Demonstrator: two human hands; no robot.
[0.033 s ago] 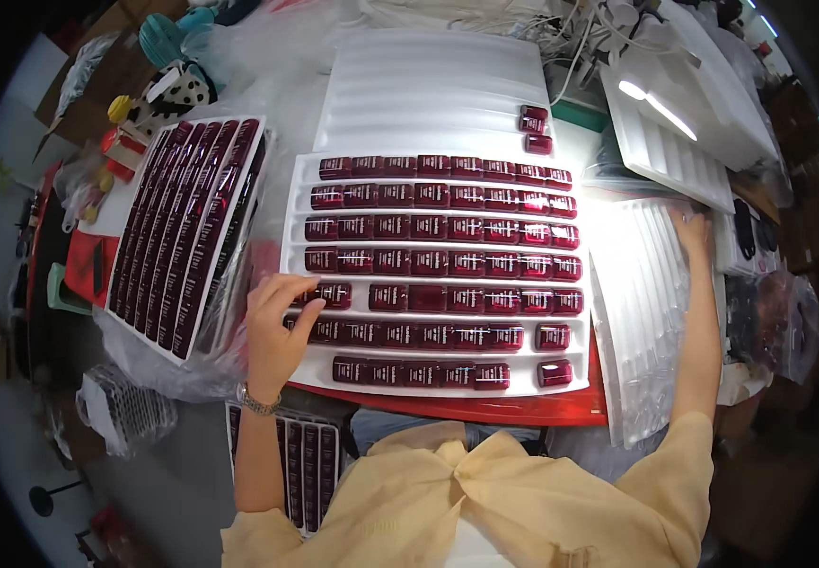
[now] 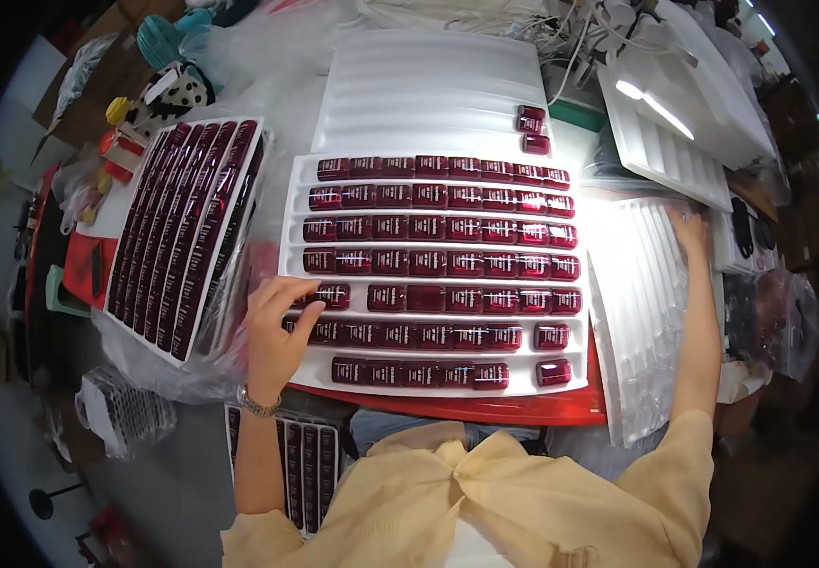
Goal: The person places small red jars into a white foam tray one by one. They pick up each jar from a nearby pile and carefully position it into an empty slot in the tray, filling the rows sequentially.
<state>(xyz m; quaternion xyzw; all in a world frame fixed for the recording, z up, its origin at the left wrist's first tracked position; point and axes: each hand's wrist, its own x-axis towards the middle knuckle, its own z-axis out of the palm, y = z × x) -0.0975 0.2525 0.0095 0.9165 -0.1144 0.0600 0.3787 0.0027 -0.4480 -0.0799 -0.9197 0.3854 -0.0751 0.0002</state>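
Note:
A white ribbed tray [image 2: 575,358] lies in front of me, bearing rows of small glossy dark red blocks [image 2: 428,198] with pale print; their exact kind is unclear. At its left edge my left hand [image 2: 279,317] has its thumb and forefinger around the left-end dark red block [image 2: 334,296] of the third row from the near edge. Gaps show in the three nearest rows. My right arm reaches to the far right, where my right hand [image 2: 689,230] closes on the far edge of a plastic-covered white tray stack [image 2: 632,322]; its fingertips are partly hidden.
Behind stands another white tray [image 2: 428,85] with two red blocks at its right end. Filled trays [image 2: 182,227] are stacked at left on plastic wrap. More white trays [image 2: 665,142] lean at the back right, beside cables [image 2: 608,33]. A red surface [image 2: 523,409] shows under the near edge.

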